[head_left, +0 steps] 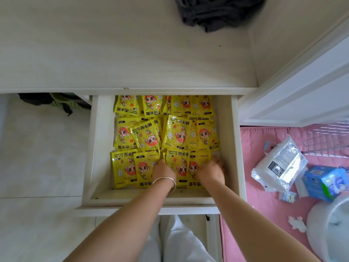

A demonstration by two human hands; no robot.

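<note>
A white drawer stands pulled out below a white shelf, filled with several yellow hand-warmer packets in overlapping rows. My left hand, with a silver bangle on the wrist, rests on the front row of packets. My right hand lies on the packets at the front right; its fingers point down into them. One packet lies between the two hands. Whether either hand grips a packet is hidden by the backs of the hands.
A dark garment lies on the shelf at the back. To the right, a pink mat carries a white plastic bag, a blue package and a white round object. An open white door stands right.
</note>
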